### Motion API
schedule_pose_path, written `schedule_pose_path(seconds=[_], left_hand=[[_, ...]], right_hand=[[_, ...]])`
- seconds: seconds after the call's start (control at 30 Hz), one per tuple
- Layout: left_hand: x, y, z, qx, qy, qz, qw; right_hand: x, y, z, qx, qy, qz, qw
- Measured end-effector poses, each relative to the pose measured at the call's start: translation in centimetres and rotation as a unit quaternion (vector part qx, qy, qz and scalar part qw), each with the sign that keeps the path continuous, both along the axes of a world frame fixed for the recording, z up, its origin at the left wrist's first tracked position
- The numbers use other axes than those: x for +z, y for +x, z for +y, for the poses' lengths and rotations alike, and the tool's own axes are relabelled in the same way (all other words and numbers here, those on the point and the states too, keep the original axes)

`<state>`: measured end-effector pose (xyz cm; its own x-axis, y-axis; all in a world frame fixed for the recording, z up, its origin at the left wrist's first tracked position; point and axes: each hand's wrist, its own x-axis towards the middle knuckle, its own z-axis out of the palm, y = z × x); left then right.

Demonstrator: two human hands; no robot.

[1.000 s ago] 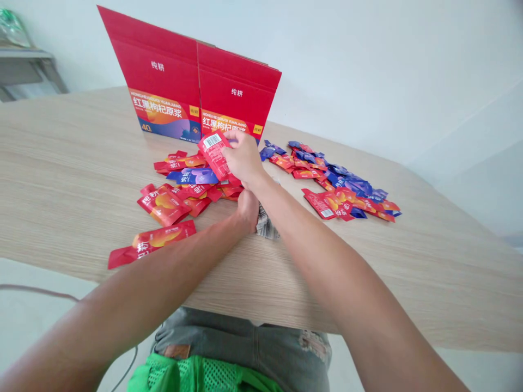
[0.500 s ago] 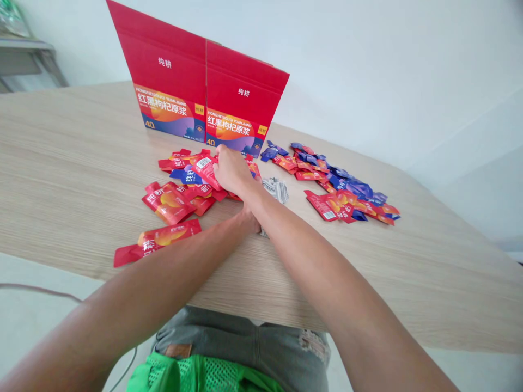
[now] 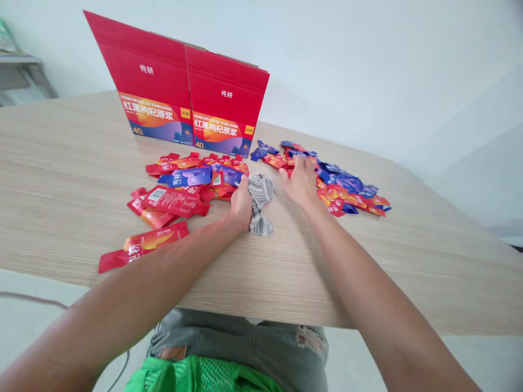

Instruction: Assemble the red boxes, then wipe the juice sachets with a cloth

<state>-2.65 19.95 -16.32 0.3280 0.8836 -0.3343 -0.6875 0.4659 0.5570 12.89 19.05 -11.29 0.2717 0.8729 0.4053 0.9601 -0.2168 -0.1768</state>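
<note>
My left hand (image 3: 242, 206) is closed around a crumpled grey-and-white striped cloth (image 3: 261, 196) on the table, some of its fingers hidden behind the cloth. Just left of that hand lies a loose pile of red and blue spouted drink pouches, among them a blue pouch (image 3: 186, 177) and a red pouch with its barcode side up (image 3: 175, 200). My right hand (image 3: 301, 182) reaches over the near left part of a second pouch pile (image 3: 347, 182), thumb and fingers apart. Its fingertips are at the red pouches there; I see nothing held.
Two red printed cartons (image 3: 155, 117) with raised flaps stand behind the left pile. One red pouch (image 3: 145, 246) lies apart near the front edge of the wooden table (image 3: 261, 283). A white wall (image 3: 368, 81) rises behind.
My right hand has left the left pile, where it held a red pouch, and moved right to the other pile. A barcode-up red pouch now lies on the left pile. The view has shifted slightly.
</note>
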Motion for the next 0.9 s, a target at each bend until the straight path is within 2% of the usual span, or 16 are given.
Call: schedule_pose_path(seconds=[0.1, 0.2, 0.4, 0.57, 0.63, 0.9], left_hand=[[1.0, 0.2, -0.7, 0.033, -0.001, 0.049, 0.998], [1.8, 0.2, -1.2, 0.039, -0.007, 0.055, 0.998], [1.9, 0.0, -1.2, 0.015, 0.014, 0.049, 0.999], [1.8, -0.3, -1.1, 0.015, 0.006, 0.047, 0.999], [1.8, -0.4, -1.1, 0.012, 0.009, 0.044, 0.999], [1.2, -0.3, -1.0, 0.015, 0.03, 0.061, 0.998]], right_hand=[[-1.7, 3.2, -1.7, -0.088, -0.131, 0.019, 0.987], [-2.8, 4.4, -2.5, -0.1, -0.213, 0.044, 0.971], [-3.2, 4.4, -2.7, -0.061, -0.213, 0.028, 0.975], [-2.6, 3.9, -3.8, -0.132, -0.232, 0.023, 0.963], [-2.3, 3.4, -4.5, -0.135, -0.25, 0.017, 0.959], [-1.2, 1.1, -6.6, -0.054, -0.264, -0.062, 0.961]])
